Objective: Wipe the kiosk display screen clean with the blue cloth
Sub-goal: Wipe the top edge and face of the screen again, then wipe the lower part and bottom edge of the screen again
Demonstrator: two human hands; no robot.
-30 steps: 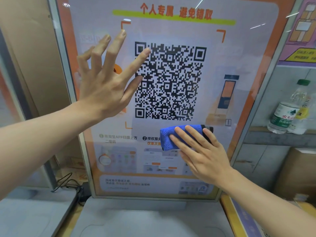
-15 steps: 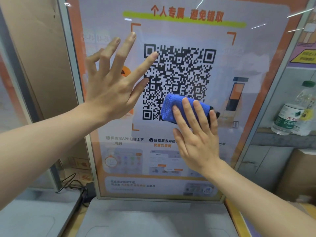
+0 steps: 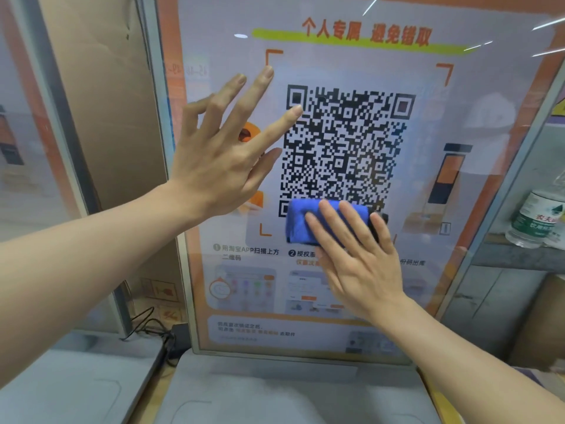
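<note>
The kiosk display screen (image 3: 428, 185) stands upright in front of me, showing a large QR code with orange borders and text. A folded blue cloth (image 3: 298, 221) lies flat against the screen at the QR code's lower edge. My right hand (image 3: 357, 255) presses the cloth to the glass with straight fingers, covering its right half. My left hand (image 3: 226, 151) is raised at the screen's left side with fingers spread; whether its fingertips touch the glass is unclear.
A grey ledge (image 3: 275, 393) juts out below the screen. Black cables (image 3: 146, 325) and a small adapter lie at the lower left. A plastic water bottle (image 3: 535, 218) stands on a shelf at the right, with a cardboard box below it.
My right hand swept the cloth up from below the QR code onto it, then back down to its lower edge. The left hand stayed spread at the left side.
</note>
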